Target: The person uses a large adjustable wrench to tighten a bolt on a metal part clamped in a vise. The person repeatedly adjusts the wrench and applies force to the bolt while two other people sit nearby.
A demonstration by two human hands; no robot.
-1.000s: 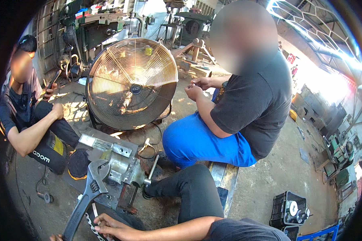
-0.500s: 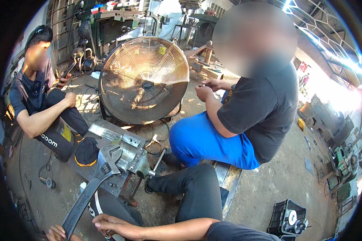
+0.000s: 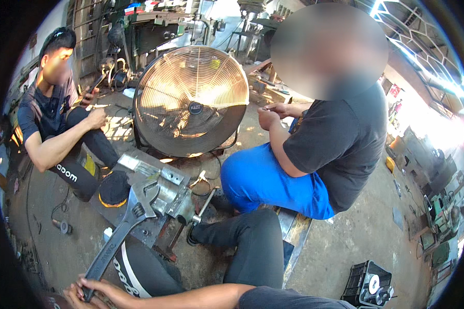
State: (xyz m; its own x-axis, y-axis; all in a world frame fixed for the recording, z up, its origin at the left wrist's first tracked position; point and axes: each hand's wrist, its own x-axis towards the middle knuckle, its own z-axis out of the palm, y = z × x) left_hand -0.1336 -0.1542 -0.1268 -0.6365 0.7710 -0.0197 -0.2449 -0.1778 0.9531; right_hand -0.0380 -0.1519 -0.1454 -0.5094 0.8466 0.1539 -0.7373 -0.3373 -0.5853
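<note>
A large dark adjustable wrench (image 3: 111, 252) slants up from the lower left, its open jaw toward the steel vise (image 3: 175, 198). I cannot tell whether the jaw touches anything. Around the end of the handle, my left hand (image 3: 73, 296) is closed, partly cut off by the lower edge. My right hand (image 3: 99, 289) has its fingers on the handle just beside it. The vise sits on a low metal plate, with a T-shaped handle bar sticking out at its right. A round black cap-like thing (image 3: 113, 188) with an orange rim lies left of the vise.
A big round floor fan (image 3: 191, 103) stands beyond the vise. One person (image 3: 340, 144) sits close at the right; another (image 3: 51, 123) sits at the left holding a phone. A black crate (image 3: 358, 283) with metal parts is at lower right. A corded tool (image 3: 63, 225) lies at left.
My right hand has moved left and down onto the wrench handle beside my left hand. The whole view has shifted slightly. The person at the left has raised their head a little.
</note>
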